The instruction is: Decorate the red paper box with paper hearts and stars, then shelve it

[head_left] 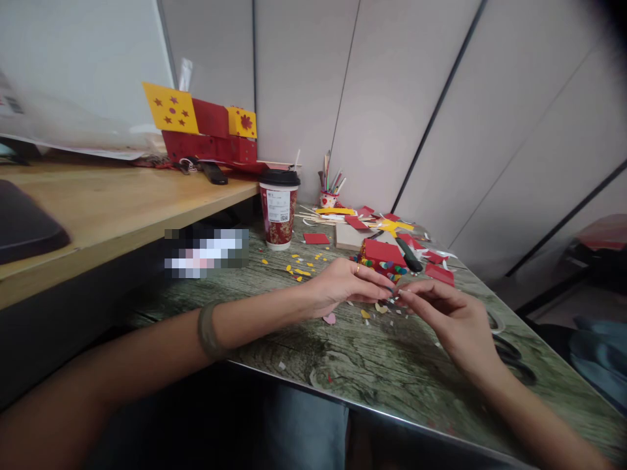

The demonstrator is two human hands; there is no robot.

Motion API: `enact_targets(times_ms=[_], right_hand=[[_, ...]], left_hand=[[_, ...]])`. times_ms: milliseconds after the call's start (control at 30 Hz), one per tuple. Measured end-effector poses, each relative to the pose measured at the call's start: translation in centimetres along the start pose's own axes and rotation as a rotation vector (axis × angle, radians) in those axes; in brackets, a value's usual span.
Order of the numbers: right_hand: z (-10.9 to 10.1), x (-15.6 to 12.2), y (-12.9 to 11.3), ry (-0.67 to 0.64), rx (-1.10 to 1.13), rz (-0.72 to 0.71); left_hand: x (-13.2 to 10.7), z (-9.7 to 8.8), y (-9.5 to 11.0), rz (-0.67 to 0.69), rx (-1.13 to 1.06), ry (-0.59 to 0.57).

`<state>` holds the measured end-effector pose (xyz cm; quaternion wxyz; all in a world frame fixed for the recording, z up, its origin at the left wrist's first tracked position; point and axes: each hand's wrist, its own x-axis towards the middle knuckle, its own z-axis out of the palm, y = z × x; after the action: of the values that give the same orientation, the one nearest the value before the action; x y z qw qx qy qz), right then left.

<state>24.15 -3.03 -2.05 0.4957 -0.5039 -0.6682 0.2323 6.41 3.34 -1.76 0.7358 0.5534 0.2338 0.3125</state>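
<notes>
Over the front middle of the table, my left hand (343, 285) is closed in a pinch, a small dark bit showing at its fingertips. My right hand (453, 320) pinches too, almost meeting the left, with a tiny pale bit at its fingers. What each one holds is too small to name. Just behind them sits a red box (385, 252) trimmed with coloured dots, partly hidden by my left hand. Beneath my fingers lie paper scraps, among them a pink paper piece (330, 318) and a yellowish paper heart (381, 308).
Scissors (509, 356) lie beside my right wrist. A lidded paper cup (279, 215) stands at the left near a wooden shelf (122, 202). Behind are a pencil cup (329, 198), thin sticks (313, 217), red paper pieces (316, 239) and a dark-handled tool (409, 254).
</notes>
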Motion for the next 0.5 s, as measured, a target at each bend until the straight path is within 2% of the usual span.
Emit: enact_targets(times_ms=[167,267,400,500], right_hand=[[0.11,0.00,-0.43,-0.011,-0.013,0.015],[0.13,-0.04,-0.40,0.025,-0.037,-0.028],[0.01,-0.31,-0.12,0.074,-0.182,-0.191],[-0.10,-0.58,0.01,0.080,-0.401,-0.418]], left_hand=[[0.12,-0.35,-0.17,-0.003,0.034,0.046],[0.17,-0.33,-0.15,-0.006,0.025,0.084],[-0.02,0.06,0.10,-0.031,0.022,0.105],[-0.32,0.29,0.39,-0.042,0.030,0.099]])
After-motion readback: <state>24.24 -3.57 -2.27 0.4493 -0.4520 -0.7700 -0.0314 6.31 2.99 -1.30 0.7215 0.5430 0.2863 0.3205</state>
